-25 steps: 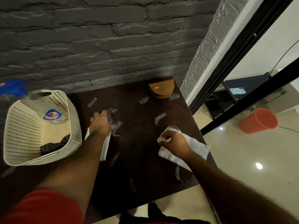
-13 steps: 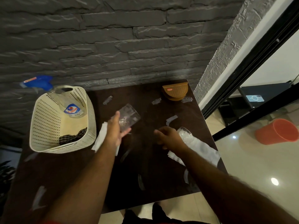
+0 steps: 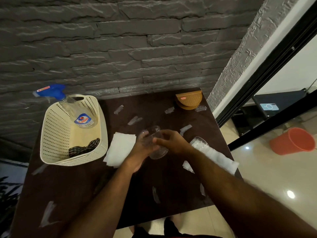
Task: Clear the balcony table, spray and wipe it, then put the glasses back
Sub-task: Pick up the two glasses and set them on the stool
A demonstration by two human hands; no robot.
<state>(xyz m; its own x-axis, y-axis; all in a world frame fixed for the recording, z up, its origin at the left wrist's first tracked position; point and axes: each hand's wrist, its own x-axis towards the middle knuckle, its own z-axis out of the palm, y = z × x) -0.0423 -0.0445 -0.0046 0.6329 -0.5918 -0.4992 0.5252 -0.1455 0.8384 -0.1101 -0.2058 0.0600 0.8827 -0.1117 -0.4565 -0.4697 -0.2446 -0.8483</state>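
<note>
- Dark stone-brick walling is running behind a dark brown table (image 3: 154, 182) whose top is showing pale smears and streaks.
- Both hands are meeting over the middle of the table around a clear glass (image 3: 155, 145), which is lying tilted above the tabletop rather than standing on it.
- The left hand (image 3: 143, 152) is cupping the glass from the left and beneath, its fingers curled round the side.
- The right hand (image 3: 171, 141) is closing on the glass from the right, fingers bent over its upper side.
- A white paper towel (image 3: 121, 148) is lying flat just left of the hands.
- A second glass (image 3: 199, 143) is resting on another white towel (image 3: 217, 158) near the table's right edge, just beside the right wrist.
- A cream perforated basket (image 3: 58, 134) is sitting at the left of the table, holding a blue-triggered spray bottle (image 3: 75, 110) leaning on its far rim and a checked cloth (image 3: 84, 148) in its near corner.
- A brown woven holder (image 3: 188, 100) is standing at the far right corner.
- An orange bucket (image 3: 295, 141) is lying on the shiny floor beyond the table.
</note>
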